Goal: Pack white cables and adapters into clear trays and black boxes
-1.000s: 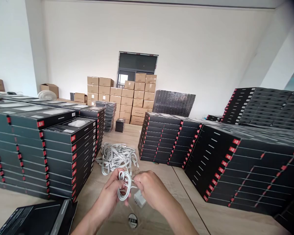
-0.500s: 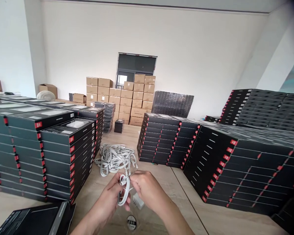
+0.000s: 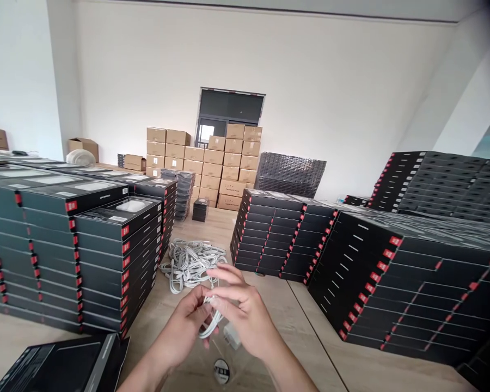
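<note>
Coiled white cable (image 3: 210, 324) just nearer me than the cable pile (image 3: 194, 261), my left fingers (image 3: 204, 311) pinching it, my right thumb and forefinger closed on its top, other right fingers (image 3: 224, 275) spread, white adapter (image 3: 232, 335) beside the coil, black box stacks (image 3: 118, 261) left of the pile.

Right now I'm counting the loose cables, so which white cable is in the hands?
The coiled cable, held in the left hand with the right hand at its top; the other cables lie heaped beyond.
</note>
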A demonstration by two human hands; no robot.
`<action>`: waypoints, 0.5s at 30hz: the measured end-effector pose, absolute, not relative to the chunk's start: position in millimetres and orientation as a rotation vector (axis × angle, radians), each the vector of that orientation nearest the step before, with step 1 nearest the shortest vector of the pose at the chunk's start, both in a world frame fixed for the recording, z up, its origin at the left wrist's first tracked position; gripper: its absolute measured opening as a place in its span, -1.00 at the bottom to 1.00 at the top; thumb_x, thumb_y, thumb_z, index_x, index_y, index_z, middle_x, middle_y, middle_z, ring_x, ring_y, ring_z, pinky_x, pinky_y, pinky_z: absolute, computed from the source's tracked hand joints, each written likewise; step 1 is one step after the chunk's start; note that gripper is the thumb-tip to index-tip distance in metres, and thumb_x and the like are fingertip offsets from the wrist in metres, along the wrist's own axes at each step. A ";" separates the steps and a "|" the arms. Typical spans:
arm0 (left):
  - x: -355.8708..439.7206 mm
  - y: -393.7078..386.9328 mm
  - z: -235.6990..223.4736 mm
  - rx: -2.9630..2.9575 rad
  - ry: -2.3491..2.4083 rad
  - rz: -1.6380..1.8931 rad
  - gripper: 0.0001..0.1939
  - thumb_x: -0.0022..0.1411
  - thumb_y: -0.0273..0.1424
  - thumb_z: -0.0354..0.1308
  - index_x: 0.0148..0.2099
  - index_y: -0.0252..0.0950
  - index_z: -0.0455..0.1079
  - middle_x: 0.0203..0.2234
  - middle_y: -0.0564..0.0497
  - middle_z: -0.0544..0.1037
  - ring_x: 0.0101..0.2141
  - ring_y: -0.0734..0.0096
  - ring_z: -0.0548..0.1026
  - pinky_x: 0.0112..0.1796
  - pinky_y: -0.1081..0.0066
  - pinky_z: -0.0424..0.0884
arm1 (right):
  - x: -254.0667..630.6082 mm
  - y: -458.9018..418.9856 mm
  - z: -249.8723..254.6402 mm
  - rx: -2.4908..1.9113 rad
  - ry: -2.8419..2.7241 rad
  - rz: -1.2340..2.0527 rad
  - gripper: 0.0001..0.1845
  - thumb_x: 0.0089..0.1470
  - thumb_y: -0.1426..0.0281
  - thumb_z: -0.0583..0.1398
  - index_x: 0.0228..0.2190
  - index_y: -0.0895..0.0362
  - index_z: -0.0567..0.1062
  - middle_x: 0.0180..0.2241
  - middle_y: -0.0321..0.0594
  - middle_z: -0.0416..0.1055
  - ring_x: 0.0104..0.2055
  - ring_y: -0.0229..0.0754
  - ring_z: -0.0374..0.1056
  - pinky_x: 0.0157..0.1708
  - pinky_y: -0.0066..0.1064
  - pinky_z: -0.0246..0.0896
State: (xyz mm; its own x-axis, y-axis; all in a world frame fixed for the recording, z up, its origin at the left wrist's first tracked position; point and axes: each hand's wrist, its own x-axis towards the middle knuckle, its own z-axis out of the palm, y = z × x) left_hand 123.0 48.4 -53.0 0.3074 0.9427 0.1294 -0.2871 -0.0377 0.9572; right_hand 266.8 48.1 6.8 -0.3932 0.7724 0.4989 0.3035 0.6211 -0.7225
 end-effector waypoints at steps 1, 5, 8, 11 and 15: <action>123.8 48.2 -55.0 1.223 0.745 1.143 -0.74 0.18 -0.18 0.13 -0.22 -0.25 0.29 -0.54 0.11 0.39 -0.53 0.43 0.40 -0.62 0.51 0.29 | 266.0 48.5 6.5 -0.792 -1.888 0.745 -0.83 0.13 0.34 0.22 -0.31 -0.03 0.65 0.03 -0.17 0.46 0.24 0.04 0.10 0.16 -0.02 0.04; 128.4 49.0 -63.8 1.230 0.792 1.173 -0.74 0.20 -0.17 0.11 -0.18 -0.23 0.29 -0.52 0.13 0.38 -0.51 0.44 0.39 -0.57 0.50 0.31 | 259.2 50.7 3.5 -0.653 -1.545 0.912 -0.79 0.10 0.19 0.25 -0.36 0.01 0.65 -0.05 -0.13 0.52 0.22 0.05 0.15 0.18 -0.07 0.04; 131.8 49.1 -65.6 1.166 0.761 1.264 -0.70 0.20 -0.11 0.10 -0.14 -0.21 0.28 -0.40 0.09 0.41 -0.41 0.40 0.44 -0.51 0.49 0.35 | 251.2 52.3 -5.1 -0.732 -1.210 1.064 -0.69 0.02 0.17 0.32 -0.17 -0.04 0.58 0.03 -0.18 0.45 0.06 -0.01 0.34 -0.06 -0.21 0.32; 135.0 46.3 -62.5 1.175 0.716 1.338 -0.63 0.21 -0.13 0.11 -0.02 -0.18 0.25 -0.25 0.02 0.45 -0.32 0.38 0.44 -0.40 0.44 0.40 | 243.1 53.7 -18.3 -0.891 -1.156 1.333 -0.46 -0.11 0.17 0.39 -0.04 -0.01 0.51 -0.09 -0.13 0.52 -0.39 -0.14 0.46 -0.58 -0.44 0.31; 134.9 44.9 -58.0 1.173 0.656 1.348 -0.64 0.19 -0.17 0.15 -0.02 -0.19 0.22 -0.26 0.00 0.47 -0.28 0.35 0.44 -0.28 0.37 0.42 | 239.9 61.2 -29.3 -0.837 -0.927 1.414 -0.59 -0.10 0.10 0.37 -0.30 0.14 0.58 -0.38 -0.15 0.57 -0.45 -0.18 0.45 -0.55 -0.46 0.31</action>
